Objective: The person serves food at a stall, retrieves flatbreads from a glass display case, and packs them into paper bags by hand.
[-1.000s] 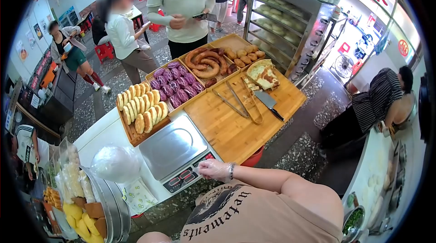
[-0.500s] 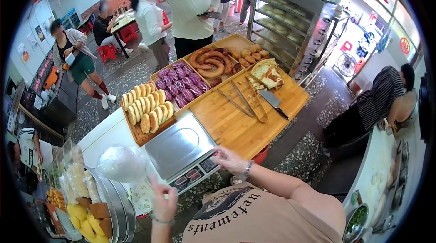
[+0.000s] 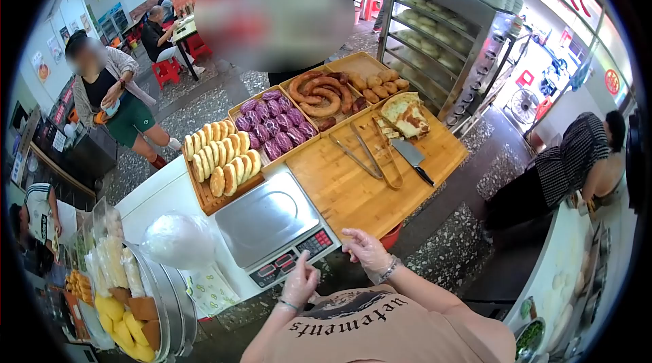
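My left hand (image 3: 301, 281), in a thin clear glove, is raised at the front edge of the digital scale (image 3: 268, 217), near its displays. A finger points up and the others are partly bent; I see nothing held. My right hand (image 3: 367, 252), also gloved, hovers just right of the scale's keypad (image 3: 314, 241), by the near edge of the wooden board (image 3: 326, 190). Its fingers are apart, slightly curled, and hold nothing visible. On the board lie metal tongs (image 3: 363, 152), wooden-coloured tongs (image 3: 388, 166), a cleaver (image 3: 411, 154) and a cut flatbread (image 3: 405, 116).
Trays hold round golden cakes (image 3: 227, 159), purple buns (image 3: 275, 122), coiled sausages (image 3: 326, 95) and small brown pastries (image 3: 375, 84). A plastic bag (image 3: 178, 241) and steamer (image 3: 178, 309) stand left. A bun cabinet (image 3: 435, 30) is behind. A person (image 3: 115, 91) stands left; a co-worker (image 3: 570, 152) works right.
My right hand has moved off the scale's keypad to the right. My left hand has moved right, towards the scale's front edge. The person at left has come nearer.
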`<state>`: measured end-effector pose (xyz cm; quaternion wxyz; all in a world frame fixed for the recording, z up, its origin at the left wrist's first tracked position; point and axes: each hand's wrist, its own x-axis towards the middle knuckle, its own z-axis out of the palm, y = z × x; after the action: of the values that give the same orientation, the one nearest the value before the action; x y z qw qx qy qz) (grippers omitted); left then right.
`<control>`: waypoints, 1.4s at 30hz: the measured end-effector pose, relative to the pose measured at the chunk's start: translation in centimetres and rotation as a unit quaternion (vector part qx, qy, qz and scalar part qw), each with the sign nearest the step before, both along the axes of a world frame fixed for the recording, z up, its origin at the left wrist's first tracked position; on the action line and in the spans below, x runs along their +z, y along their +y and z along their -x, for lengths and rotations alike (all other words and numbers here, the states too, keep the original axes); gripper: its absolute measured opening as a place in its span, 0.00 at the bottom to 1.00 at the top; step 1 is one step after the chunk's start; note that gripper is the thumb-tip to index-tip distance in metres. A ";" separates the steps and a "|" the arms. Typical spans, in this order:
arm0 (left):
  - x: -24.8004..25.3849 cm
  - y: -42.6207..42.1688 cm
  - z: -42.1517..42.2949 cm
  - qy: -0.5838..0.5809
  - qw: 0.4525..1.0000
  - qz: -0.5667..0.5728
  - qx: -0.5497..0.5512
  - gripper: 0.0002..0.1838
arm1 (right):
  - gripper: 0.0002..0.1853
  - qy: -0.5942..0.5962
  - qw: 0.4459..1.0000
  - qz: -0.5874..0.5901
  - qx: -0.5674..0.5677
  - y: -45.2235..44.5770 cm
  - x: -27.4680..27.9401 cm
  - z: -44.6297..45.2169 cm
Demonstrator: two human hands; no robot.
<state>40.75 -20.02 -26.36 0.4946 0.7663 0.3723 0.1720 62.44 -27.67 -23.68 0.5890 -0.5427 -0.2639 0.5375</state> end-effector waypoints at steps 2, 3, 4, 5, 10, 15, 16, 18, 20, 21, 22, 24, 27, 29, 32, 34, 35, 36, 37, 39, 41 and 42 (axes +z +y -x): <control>-0.3 -0.3 -1.9 0.002 1.000 -0.013 0.026 0.28 | 0.14 -0.044 0.995 0.077 0.033 -1.1 1.0 -3.4; -0.7 -0.7 -3.2 0.007 0.999 -0.013 0.035 0.28 | 0.14 -0.040 0.996 0.079 0.031 -1.9 0.8 -5.1; -1.3 -1.4 -4.7 0.021 0.999 -0.018 0.040 0.28 | 0.11 -0.060 0.997 0.032 0.020 -2.6 0.2 -6.6; -1.5 -2.2 -6.7 0.036 0.998 -0.022 0.038 0.28 | 0.10 -0.080 0.997 -0.014 0.002 -3.7 -0.5 -8.2; -4.4 -9.0 -23.3 0.070 0.996 0.054 0.001 0.25 | 0.10 -0.065 0.998 0.013 -0.009 -12.7 -2.1 -21.5; -0.5 -17.6 -43.4 0.025 0.971 0.031 -0.235 0.25 | 0.08 -0.162 0.975 0.099 -0.114 -26.6 -3.0 -37.2; 0.6 -18.8 -46.2 0.026 0.970 0.039 -0.240 0.25 | 0.09 -0.161 0.970 0.108 -0.144 -29.0 -1.9 -39.8; 1.7 -20.1 -51.7 0.002 0.949 0.054 -0.312 0.26 | 0.09 -0.166 0.965 0.112 -0.171 -32.1 -1.3 -45.1; 1.2 -20.4 -56.1 0.009 0.948 0.051 -0.314 0.26 | 0.10 -0.170 0.949 0.171 -0.201 -33.8 -2.9 -49.9; 0.9 -20.6 -57.7 0.021 0.947 0.051 -0.316 0.26 | 0.10 -0.171 0.950 0.169 -0.200 -34.0 -3.0 -51.6; 0.4 -20.6 -59.5 0.035 0.946 0.048 -0.320 0.25 | 0.10 -0.194 0.952 0.142 -0.191 -33.4 -3.1 -53.3; 0.3 -20.3 -62.9 0.036 0.947 0.043 -0.318 0.25 | 0.09 -0.257 0.951 0.102 -0.139 -30.9 -2.3 -57.6; 0.0 -18.6 -69.0 0.000 0.951 0.040 -0.307 0.24 | 0.09 -0.300 0.944 0.085 -0.113 -26.5 1.9 -64.4; -2.1 -17.2 -74.3 -0.012 0.955 0.018 -0.295 0.24 | 0.08 -0.340 0.926 0.108 -0.124 -24.7 3.9 -71.1; -1.5 -16.3 -83.5 -0.051 0.959 0.041 -0.276 0.23 | 0.07 -0.375 0.904 0.078 -0.190 -24.0 8.1 -81.0; 0.9 -16.1 -88.2 -0.091 0.954 0.008 -0.286 0.22 | 0.07 -0.423 0.881 0.073 -0.200 -24.5 12.0 -87.0; 2.7 -16.3 -89.9 -0.111 0.951 0.003 -0.287 0.22 | 0.08 -0.455 0.862 0.081 -0.209 -24.5 13.8 -90.3; 4.1 -16.5 -91.0 -0.141 0.949 0.012 -0.280 0.22 | 0.09 -0.469 0.849 0.107 -0.217 -24.5 15.1 -94.5; 5.2 -16.3 -91.9 -0.132 0.945 0.034 -0.297 0.22 | 0.10 -0.485 0.834 0.132 -0.228 -24.5 16.5 -99.2; 5.5 -15.6 -93.0 -0.120 0.955 0.039 -0.269 0.22 | 0.15 -0.686 0.693 -0.009 -0.223 -22.6 20.1 -107.8; 4.4 -15.1 -93.5 -0.122 0.974 0.019 -0.187 0.22 | 0.21 -0.700 0.671 -0.007 -0.244 -18.9 24.2 -116.5; 4.9 -14.9 -93.6 -0.094 0.983 0.025 -0.155 0.21 | 0.21 -0.750 0.602 -0.050 -0.270 -16.0 26.5 -119.0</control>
<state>134.38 -34.96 -21.50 0.5673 0.7825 0.2051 0.1545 181.42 -43.69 2.78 0.3289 -0.7713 -0.4811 -0.2559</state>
